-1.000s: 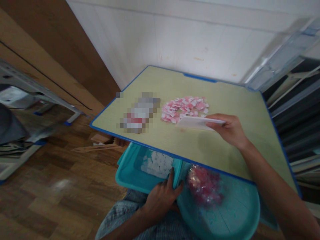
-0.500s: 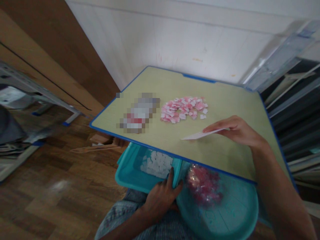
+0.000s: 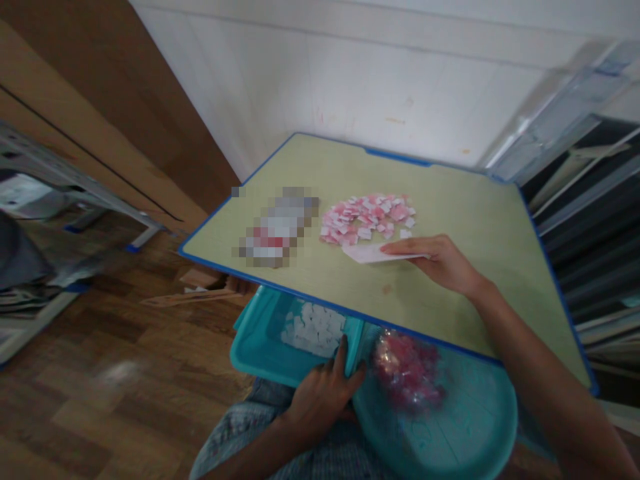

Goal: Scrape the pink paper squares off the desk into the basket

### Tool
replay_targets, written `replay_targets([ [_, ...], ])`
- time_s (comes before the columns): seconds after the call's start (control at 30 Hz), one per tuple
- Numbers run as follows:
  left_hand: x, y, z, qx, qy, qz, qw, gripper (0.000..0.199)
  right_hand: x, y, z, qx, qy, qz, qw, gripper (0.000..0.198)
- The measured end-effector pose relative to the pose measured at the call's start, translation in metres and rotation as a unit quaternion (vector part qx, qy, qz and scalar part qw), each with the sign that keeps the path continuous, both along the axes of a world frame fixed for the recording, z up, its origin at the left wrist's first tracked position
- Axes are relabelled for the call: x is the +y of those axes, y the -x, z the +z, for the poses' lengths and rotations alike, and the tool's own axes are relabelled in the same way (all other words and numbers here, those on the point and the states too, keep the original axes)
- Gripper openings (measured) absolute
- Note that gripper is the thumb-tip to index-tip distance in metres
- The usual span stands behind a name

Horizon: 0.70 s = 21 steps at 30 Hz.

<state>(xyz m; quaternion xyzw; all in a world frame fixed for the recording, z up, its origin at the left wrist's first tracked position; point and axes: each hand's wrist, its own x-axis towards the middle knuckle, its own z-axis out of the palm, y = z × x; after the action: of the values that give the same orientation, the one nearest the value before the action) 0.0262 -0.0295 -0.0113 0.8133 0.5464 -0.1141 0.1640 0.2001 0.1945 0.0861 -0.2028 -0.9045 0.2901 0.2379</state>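
My right hand (image 3: 445, 263) pinches a flat white piece of card or paper (image 3: 367, 253) above the small table. The card's far edge is close to a pile of small pink and white paper squares (image 3: 367, 217); whether they touch, I cannot tell. Below the table's front edge, my left hand (image 3: 323, 393) grips the right rim of a teal tray (image 3: 273, 360), with one finger reaching over it. White paper squares (image 3: 317, 328) lie inside that tray.
The yellow table (image 3: 450, 193) has a blue edge and stands against a white wall. A blurred-out flat item (image 3: 277, 227) lies on its left. Right of the tray, a round teal stool (image 3: 465, 413) carries a clear bag of pink pieces (image 3: 407, 370).
My right hand has moved left and a little away from me, bringing the white card up near the pink pile. The left hand and the tray have stayed put.
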Motion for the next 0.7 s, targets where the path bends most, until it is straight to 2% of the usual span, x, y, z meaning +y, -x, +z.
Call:
replay_targets([
  [0.2, 0.000, 0.001, -0.003, -0.002, 0.002, -0.005, 1.000, 0.083, 0.000, -0.019, 0.019, -0.036, 0.059, 0.024, 0.997, 0.026],
  [0.37, 0.000, 0.001, -0.001, 0.000, 0.002, -0.003, 1.000, 0.083, -0.002, -0.023, 0.027, -0.022, 0.025, -0.017, 0.999, 0.027],
  [0.53, 0.001, 0.000, 0.002, 0.003, 0.003, 0.001, 1.000, 0.082, -0.001, -0.018, 0.018, -0.027, 0.010, -0.015, 0.999, 0.028],
  [0.7, 0.002, -0.001, 0.004, 0.004, 0.006, 0.002, 1.000, 0.084, -0.001, -0.018, 0.016, -0.007, -0.019, -0.061, 0.998, 0.028],
])
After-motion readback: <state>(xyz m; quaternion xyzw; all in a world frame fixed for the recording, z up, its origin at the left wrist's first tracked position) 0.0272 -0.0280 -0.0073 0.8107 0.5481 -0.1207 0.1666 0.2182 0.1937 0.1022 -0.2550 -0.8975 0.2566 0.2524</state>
